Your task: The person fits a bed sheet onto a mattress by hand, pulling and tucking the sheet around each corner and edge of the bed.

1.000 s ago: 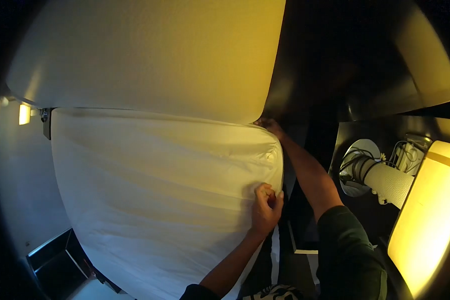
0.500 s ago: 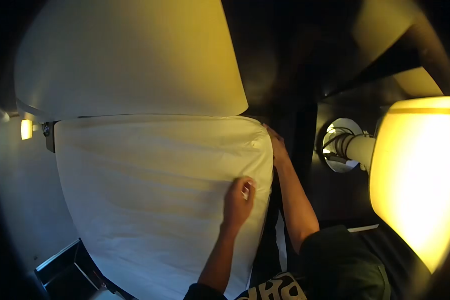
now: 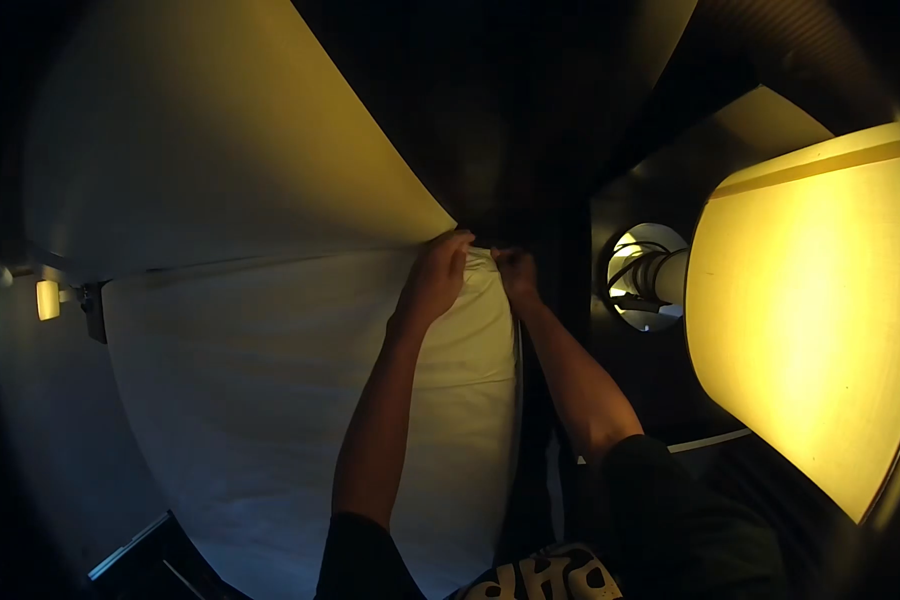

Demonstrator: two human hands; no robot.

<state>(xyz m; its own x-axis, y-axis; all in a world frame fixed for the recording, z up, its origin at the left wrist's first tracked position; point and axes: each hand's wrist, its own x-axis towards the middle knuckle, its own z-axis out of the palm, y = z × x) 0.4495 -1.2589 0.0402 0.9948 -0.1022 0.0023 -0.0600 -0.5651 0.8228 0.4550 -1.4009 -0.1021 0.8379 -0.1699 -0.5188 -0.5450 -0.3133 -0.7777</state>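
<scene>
A white sheet (image 3: 270, 370) covers a mattress and shows creases near its upper right corner. My left hand (image 3: 440, 275) is at that corner, its fingers closed on the sheet close to the headboard (image 3: 230, 140). Just to its right, my right hand (image 3: 515, 275) pinches the sheet's edge at the side of the corner. The fingertips of both hands are close together, with a bit of bunched fabric between them.
At the right a large lit lampshade (image 3: 800, 320) juts out beside a round reflective base (image 3: 647, 277) with coiled dark cable. A small wall lamp (image 3: 48, 299) glows at the far left. A dark-framed object (image 3: 155, 560) stands at the lower left.
My left hand has moved up from the sheet's surface to the corner. My right hand has shifted from flat along the mattress side to a pinch at the corner. The view has turned.
</scene>
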